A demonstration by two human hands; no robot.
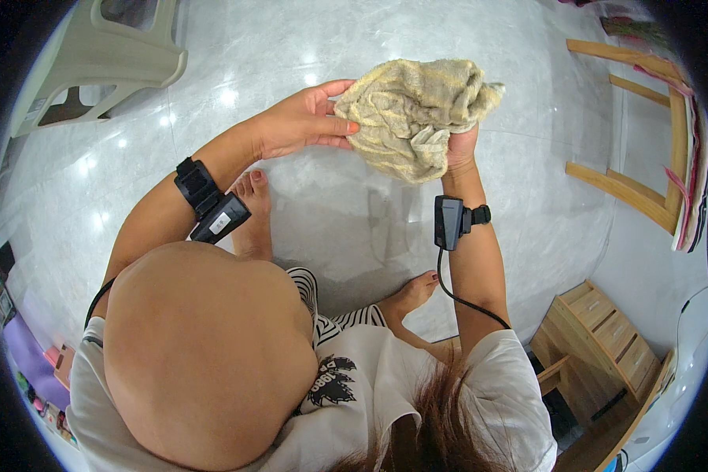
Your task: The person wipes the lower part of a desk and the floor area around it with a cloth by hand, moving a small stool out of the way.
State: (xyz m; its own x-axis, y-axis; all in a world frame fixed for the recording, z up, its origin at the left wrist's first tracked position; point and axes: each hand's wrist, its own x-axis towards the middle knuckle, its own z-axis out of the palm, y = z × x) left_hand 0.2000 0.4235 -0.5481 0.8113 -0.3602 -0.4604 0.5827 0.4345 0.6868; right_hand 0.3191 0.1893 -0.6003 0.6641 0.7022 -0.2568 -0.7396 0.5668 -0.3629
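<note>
A crumpled cloth (pixel 401 118) with yellow and grey stripes, apparently terry, is held up over the tiled floor. My left hand (pixel 310 121) pinches its left edge, thumb in front and fingers partly behind. On the other side, my right hand (pixel 463 147) grips the cloth from below, at its lower right. The fingers of that hand are hidden by the folds. Each forearm carries a strapped black device: one left device (pixel 221 218) bearing a white label, and one right device (pixel 449 223) with a cable running up the arm.
A pale plastic stool (pixel 124 59) stands at upper left. At right is a wooden rack (pixel 625 197) with textiles at its far side. A wooden drawer unit (pixel 602 330) sits lower right. My bare feet (pixel 253 200) rest on the glossy grey floor (pixel 342 218).
</note>
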